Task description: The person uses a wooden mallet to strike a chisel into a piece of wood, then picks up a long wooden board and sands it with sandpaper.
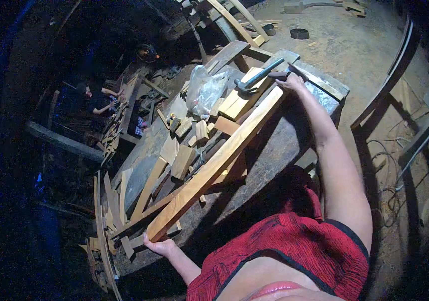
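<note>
A long, smooth wooden plank (219, 168) runs diagonally across the worktable in front of me. My left hand (160, 246) is closed around its near left end, with the palm under it. At the far right end, my right hand (292, 83) holds a dark brown curled sheet (278, 75) that looks like sandpaper. The right fingers are pressed together and partly hidden. Just left of that hand, a claw hammer (260, 76) with a blue-grey handle lies across a thick wooden block (239, 103).
The worktable (274, 150) carries offcuts (182, 161) and a clear plastic bag (207, 93). Long strips (103, 241) lean at its left end. Another person (99, 103) works at a bench in the dark background. A curved frame (387, 75) and cables (387, 175) are on the right.
</note>
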`<state>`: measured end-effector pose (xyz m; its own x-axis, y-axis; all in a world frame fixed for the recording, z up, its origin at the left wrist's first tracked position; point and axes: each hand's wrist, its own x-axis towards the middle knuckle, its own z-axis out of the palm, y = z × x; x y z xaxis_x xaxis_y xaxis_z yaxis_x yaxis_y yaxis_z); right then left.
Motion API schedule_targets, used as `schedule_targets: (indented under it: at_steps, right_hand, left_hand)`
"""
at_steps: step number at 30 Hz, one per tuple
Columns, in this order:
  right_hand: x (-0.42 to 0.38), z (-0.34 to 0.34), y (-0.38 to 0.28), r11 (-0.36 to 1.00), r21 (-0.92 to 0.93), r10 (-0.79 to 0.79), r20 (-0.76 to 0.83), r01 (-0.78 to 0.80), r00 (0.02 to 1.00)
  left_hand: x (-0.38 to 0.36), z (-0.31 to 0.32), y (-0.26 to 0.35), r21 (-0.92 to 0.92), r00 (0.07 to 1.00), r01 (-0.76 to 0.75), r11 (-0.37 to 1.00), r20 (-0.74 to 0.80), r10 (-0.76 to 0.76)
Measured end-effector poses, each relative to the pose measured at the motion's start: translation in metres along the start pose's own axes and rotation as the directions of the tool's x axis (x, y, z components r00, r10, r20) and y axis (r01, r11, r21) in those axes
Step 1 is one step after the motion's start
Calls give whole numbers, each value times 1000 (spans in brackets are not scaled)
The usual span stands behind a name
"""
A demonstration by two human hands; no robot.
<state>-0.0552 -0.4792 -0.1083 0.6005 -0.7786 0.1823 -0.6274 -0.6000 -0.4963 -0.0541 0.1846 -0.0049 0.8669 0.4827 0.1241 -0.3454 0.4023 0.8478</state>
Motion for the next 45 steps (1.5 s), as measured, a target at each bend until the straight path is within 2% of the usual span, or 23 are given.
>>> schedule_targets:
  at_steps: [5, 8, 9, 10, 11, 13, 14, 16, 19, 21, 23, 25, 26, 28, 29, 31, 35, 37, 38, 40, 41, 44, 45]
  right_hand:
    - [-11, 3, -13, 983, 160, 78, 81, -90, 994]
    - [-90, -25, -54, 864, 460, -234, 6, 205, 972]
    - [-92, -2, -59, 918, 389, -161, 186, 78, 969]
    - [-156, -61, -93, 726, 644, -333, 22, 241, 943]
    - [-168, -59, -98, 879, 382, -355, 122, 286, 927]
    - [-166, -7, -84, 784, 274, -574, -20, 557, 818]
    - [-164, -23, -86, 813, 463, -461, 145, 352, 876]
    - [-105, 10, -47, 691, 545, -597, 59, 475, 800]
    - [-28, 31, 5, 636, 637, -468, -131, 436, 874]
    - [-34, 0, 4, 856, 500, -167, 31, 129, 986]
    - [-27, 19, -3, 939, 311, -159, 8, 148, 987]
    - [-83, -14, -54, 996, 86, 36, -1, -36, 999]
    - [-84, 24, -54, 965, 256, -41, -85, 61, 996]
    - [-143, -22, -106, 957, 284, -35, 333, -65, 942]
    - [-179, -25, -121, 631, 719, -447, 30, 291, 894]
    - [-220, -1, -165, 574, 568, -609, -184, 590, 771]
    - [-300, -36, -217, 338, 540, -839, -198, 771, 507]
    - [-289, -48, -209, 356, 553, -868, -103, 753, 486]
    - [-264, 5, -200, 534, 530, -795, 49, 659, 604]
    - [-226, -34, -176, 426, 617, -780, -121, 662, 614]
    - [-184, 6, -150, 559, 586, -699, -48, 587, 713]
    - [-120, 1, -90, 534, 739, -573, -42, 411, 818]
    - [-105, 0, -75, 707, 647, -431, 74, 286, 899]
  left_hand:
    - [-7, 4, 2, 26, 999, -24, 999, -23, 25]
    - [-8, 3, 0, -1, 1000, -10, 1000, -21, 10]
    - [-7, 1, -1, 0, 1000, -4, 1000, -20, 4]
    - [-4, 0, -2, 16, 1000, -4, 1000, -3, 5]
    - [-2, -1, -3, 31, 1000, -8, 999, 13, 8]
    - [-2, 1, -1, 28, 1000, -12, 1000, -4, 12]
    - [-2, 2, 1, 28, 1000, -16, 999, -20, 17]
    - [-1, 1, 3, 39, 1000, -12, 999, -24, 13]
    - [-7, 5, 5, 22, 1000, -21, 1000, -10, 21]
    - [-8, 2, 4, 5, 999, -35, 999, -33, 35]
    - [-7, -1, 4, 0, 998, -16, 1000, -55, 16]
    - [-6, -2, 4, 18, 999, -16, 1000, -35, 17]
    - [-9, 1, 4, 14, 1000, -8, 1000, -27, 9]
    - [-4, -2, 0, 1, 1000, -13, 1000, 0, 13]
    - [-3, -3, -2, -17, 999, -21, 1000, 29, 21]
    - [-9, 3, 2, -6, 1000, -18, 1000, 25, 18]
    - [-7, 1, 1, -11, 999, -18, 1000, 34, 19]
    - [-3, -2, 0, 5, 999, -12, 1000, -38, 13]
    - [-2, -5, -1, -3, 1000, 2, 1000, 22, -1]
    - [5, -16, -6, -21, 995, 33, 999, 91, -31]
    - [5, -14, -4, -29, 996, 45, 999, 77, -42]
    - [3, -11, -6, -46, 999, 6, 999, 49, -4]
    - [3, -15, -7, -53, 999, 5, 999, 39, -2]
